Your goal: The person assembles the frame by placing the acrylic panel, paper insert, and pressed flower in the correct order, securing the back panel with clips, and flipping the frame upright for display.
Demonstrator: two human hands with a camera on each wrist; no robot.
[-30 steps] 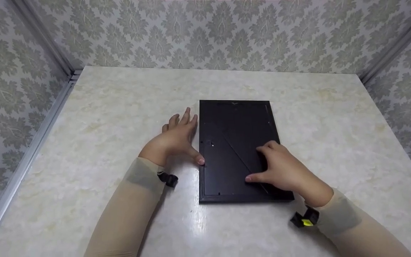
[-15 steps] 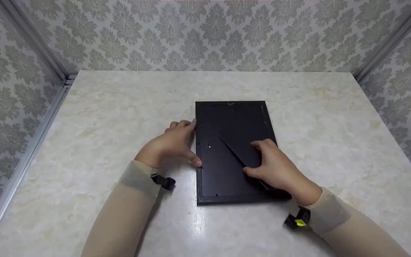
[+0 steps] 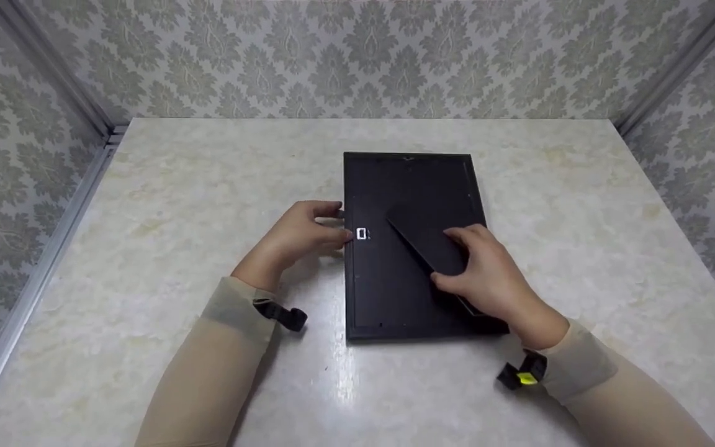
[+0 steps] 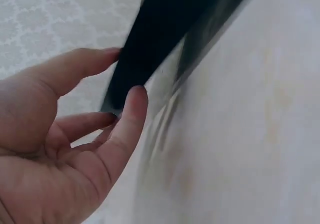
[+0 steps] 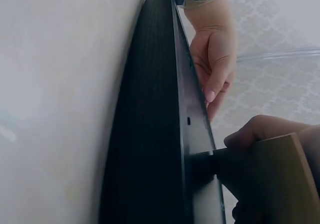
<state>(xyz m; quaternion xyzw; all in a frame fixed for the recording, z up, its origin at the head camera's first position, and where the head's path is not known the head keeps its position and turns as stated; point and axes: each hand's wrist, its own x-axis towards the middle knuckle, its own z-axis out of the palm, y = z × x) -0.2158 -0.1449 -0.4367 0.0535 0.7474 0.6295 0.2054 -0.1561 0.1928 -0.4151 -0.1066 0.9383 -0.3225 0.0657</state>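
Note:
A black picture frame lies back side up on the table, its long sides running away from me. On its back, the slanted easel stand is tilted up from the panel at its lower right end. My right hand pinches this stand between thumb and fingers; the right wrist view shows the gap under the stand. At the left long side, my left hand holds the frame's edge with thumb and fingertips, close to a small shiny metal piece. The left wrist view shows these fingers against the black side.
A pale marbled table surrounds the frame. Patterned wallpapered walls with metal rails enclose it at the back and sides. Black wrist cameras sit on both cuffs.
The easel stand has risen from flat against the back, lifted by my right hand. My left hand has closed in on the frame's edge. The frame has shifted slightly away from me.

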